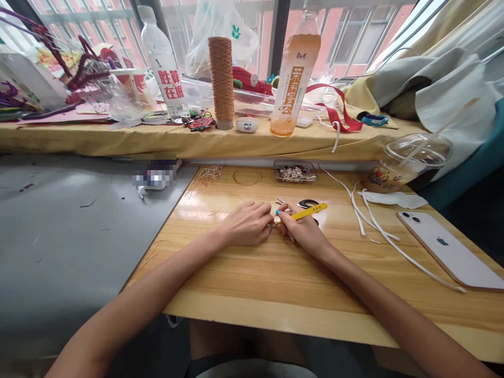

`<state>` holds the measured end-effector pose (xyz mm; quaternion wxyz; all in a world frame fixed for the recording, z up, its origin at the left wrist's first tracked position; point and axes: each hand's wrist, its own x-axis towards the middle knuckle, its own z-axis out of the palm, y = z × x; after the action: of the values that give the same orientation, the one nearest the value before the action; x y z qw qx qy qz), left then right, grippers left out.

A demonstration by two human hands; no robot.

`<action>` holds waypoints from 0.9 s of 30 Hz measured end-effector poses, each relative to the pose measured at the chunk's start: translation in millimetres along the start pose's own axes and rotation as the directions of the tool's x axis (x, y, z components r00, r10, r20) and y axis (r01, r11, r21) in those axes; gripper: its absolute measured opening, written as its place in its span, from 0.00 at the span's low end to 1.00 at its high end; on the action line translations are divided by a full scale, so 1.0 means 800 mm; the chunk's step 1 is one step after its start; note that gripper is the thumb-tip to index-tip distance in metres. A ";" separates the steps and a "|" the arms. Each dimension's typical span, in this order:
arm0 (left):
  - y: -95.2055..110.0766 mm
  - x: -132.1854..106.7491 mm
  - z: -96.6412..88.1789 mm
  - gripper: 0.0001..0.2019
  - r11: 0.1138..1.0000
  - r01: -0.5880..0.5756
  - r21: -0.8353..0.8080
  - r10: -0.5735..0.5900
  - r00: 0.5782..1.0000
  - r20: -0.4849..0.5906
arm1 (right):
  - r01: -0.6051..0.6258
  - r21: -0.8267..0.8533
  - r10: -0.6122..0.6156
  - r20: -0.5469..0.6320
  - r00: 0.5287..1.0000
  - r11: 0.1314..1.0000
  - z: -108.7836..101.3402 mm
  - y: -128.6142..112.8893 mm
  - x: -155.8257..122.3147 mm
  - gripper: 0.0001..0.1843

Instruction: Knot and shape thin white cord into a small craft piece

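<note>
My left hand (247, 222) rests on the wooden table (275, 273) with its fingers curled around something small that I cannot make out. My right hand (301, 229) meets it fingertip to fingertip and grips a yellow tool (311, 211) with a blue tip, its handle pointing right. Black-handled scissors (307, 203) lie just behind the right hand. A small clear tray of shell-like beads (295, 171) sits farther back. Thin orange thread (207, 178) lies loose at the table's far left corner.
A white phone (452, 249) lies face down at the right, near white cords (368, 218) and a plastic cup (409, 163). The sill behind holds an orange thread cone (222, 79), a tea bottle (294, 73), a water bottle (165, 65) and craft clutter. Grey floor lies left.
</note>
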<state>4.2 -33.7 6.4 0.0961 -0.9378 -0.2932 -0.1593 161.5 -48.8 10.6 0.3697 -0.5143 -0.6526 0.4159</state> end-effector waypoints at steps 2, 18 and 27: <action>0.000 0.001 -0.002 0.12 0.995 0.054 -0.080 -0.052 0.998 0.030 | 0.000 0.018 0.000 -0.004 1.000 1.000 -0.001 0.001 0.000 0.05; -0.017 0.001 -0.009 0.09 0.865 0.301 -0.401 -0.195 0.939 0.283 | 0.095 0.145 -0.053 -0.273 0.961 0.985 -0.012 0.008 -0.002 0.15; -0.010 -0.001 -0.008 0.10 0.908 0.112 -0.403 -0.027 0.977 0.211 | 0.037 0.084 -0.017 -0.226 0.974 0.996 -0.008 0.002 -0.009 0.14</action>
<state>-2.8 -29.6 12.7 -0.1401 -0.9370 -0.2944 -0.1258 169.7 -54.5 11.1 0.4692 -0.5324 -0.5946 0.3780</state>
